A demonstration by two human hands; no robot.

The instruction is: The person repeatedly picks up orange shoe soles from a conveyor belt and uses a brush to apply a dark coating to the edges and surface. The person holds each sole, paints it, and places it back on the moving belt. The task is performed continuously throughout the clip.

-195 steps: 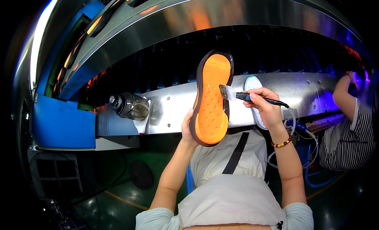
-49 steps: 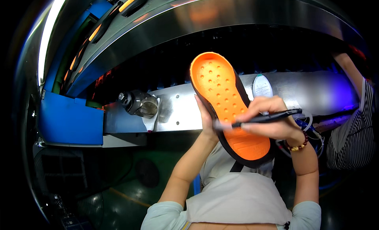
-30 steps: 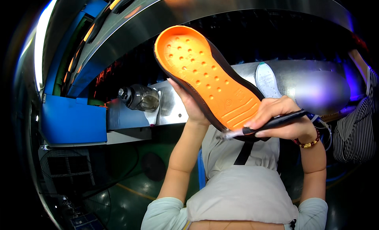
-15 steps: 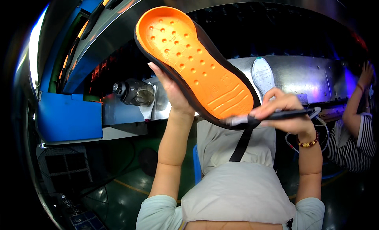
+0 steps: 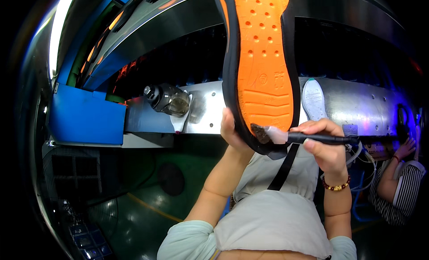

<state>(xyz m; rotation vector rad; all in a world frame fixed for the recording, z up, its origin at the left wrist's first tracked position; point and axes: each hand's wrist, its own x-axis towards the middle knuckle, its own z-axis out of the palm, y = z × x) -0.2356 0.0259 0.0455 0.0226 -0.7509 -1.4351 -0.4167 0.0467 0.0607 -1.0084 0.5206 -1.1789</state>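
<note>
A shoe sole [image 5: 266, 85], orange inside with a black rim, is held up in front of me, its far end cut off by the picture's top edge. My left hand [image 5: 235, 134] grips the black rim at the near left, fingers partly hidden behind it. In my right hand [image 5: 328, 144] is a brush [image 5: 278, 135] with a black handle, a whitish collar and dark bristles. The bristle tips lie at the near end of the sole, over the orange edge and black rim. A beaded bracelet circles my right wrist.
A metal ledge [image 5: 203, 108] runs across behind the sole. On it stand a dark-capped clear bottle [image 5: 176, 102] beside a white cloth and, further right, a pale sole-shaped piece [image 5: 313, 101]. A blue machine housing [image 5: 89, 117] is at left; a co-worker in stripes [image 5: 402, 188] is at right.
The sole has turned more upright and shifted right and upward in view. My left hand has moved right, nearer its near end. The brush tip still works along that end.
</note>
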